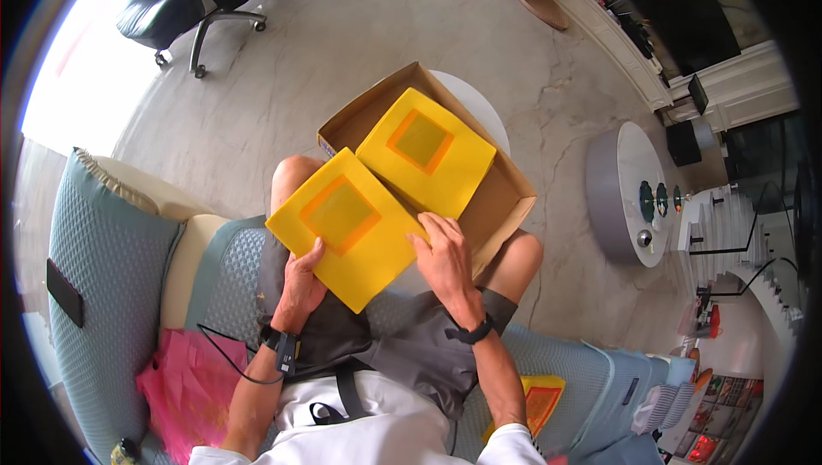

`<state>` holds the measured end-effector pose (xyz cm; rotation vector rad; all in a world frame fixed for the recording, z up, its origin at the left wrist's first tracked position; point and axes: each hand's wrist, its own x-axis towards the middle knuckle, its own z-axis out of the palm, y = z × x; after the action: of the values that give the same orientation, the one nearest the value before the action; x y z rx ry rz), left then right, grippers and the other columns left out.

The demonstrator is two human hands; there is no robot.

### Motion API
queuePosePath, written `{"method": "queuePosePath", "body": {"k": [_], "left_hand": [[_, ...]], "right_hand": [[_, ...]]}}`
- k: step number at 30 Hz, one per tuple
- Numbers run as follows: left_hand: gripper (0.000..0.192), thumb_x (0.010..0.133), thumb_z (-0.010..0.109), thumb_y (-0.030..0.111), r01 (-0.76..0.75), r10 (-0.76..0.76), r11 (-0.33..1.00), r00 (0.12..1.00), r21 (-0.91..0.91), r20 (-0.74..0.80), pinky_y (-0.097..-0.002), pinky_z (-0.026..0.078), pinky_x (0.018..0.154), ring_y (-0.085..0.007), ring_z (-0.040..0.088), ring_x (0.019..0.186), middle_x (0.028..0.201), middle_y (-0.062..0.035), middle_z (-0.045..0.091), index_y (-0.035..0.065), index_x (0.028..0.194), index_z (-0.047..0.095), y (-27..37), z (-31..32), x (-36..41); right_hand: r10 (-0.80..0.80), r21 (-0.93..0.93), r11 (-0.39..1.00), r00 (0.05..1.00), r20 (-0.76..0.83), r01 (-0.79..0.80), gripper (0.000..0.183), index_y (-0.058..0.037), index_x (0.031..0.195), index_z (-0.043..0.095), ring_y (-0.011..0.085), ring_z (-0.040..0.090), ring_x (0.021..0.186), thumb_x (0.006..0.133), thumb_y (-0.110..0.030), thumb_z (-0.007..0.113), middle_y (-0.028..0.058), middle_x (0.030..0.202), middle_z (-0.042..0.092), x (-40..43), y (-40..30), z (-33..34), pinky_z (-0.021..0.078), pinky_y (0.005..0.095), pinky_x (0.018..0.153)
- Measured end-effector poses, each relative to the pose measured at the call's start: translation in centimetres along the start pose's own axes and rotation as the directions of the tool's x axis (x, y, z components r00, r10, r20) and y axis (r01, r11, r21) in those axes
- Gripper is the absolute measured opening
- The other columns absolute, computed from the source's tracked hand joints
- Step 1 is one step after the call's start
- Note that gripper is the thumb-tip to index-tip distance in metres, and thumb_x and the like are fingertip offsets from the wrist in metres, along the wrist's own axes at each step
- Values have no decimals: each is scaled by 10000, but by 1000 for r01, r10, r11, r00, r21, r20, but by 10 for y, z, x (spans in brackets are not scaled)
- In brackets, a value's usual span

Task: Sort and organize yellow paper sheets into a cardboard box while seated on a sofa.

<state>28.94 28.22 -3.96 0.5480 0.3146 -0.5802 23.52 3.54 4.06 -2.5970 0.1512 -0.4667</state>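
Note:
My left hand [304, 282] holds the lower left edge of a stack of yellow joss paper [366, 266], thumb on top and the other fingers hidden beneath. At the stack's right corner, my right hand [445, 259] has its thumb and bent fingers against the paper edge. A square of orange with a dull gold centre marks the top sheet. Just beyond lies a second joss paper stack [472, 160] with the same mark, resting in a shallow cardboard box [493, 224]. The held stack overlaps the box's near left side.
The box sits in front of my knees, over a round white stool or table [475, 96]. Beside me on the quilted sofa [559, 362] are a pink plastic bag [192, 394] and more yellow paper [542, 401]. A phone [65, 292] lies on the sofa's left armrest. An office chair [199, 6] stands beyond.

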Motion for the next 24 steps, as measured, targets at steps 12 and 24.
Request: {"method": "queuePosePath", "body": {"k": [12, 24], "left_hand": [[408, 1100, 557, 91, -64, 65, 996, 998, 57, -12, -448, 513, 1111, -285, 626, 1290, 1434, -107, 613, 38, 1498, 487, 4, -2, 0], [453, 1102, 542, 77, -48, 49, 997, 999, 56, -7, -453, 526, 1109, -282, 608, 1315, 1454, -110, 584, 52, 1538, 422, 7, -5, -2]], "right_hand": [[-429, 972, -177, 876, -220, 157, 397, 191, 1235, 681, 314, 768, 757, 980, -101, 765, 219, 910, 772, -33, -156, -146, 620, 380, 679], [-117, -6, 993, 980, -160, 117, 85, -31, 952, 711, 332, 692, 809, 933, -100, 757, 128, 874, 716, 29, -2, -90, 574, 419, 689]]}}
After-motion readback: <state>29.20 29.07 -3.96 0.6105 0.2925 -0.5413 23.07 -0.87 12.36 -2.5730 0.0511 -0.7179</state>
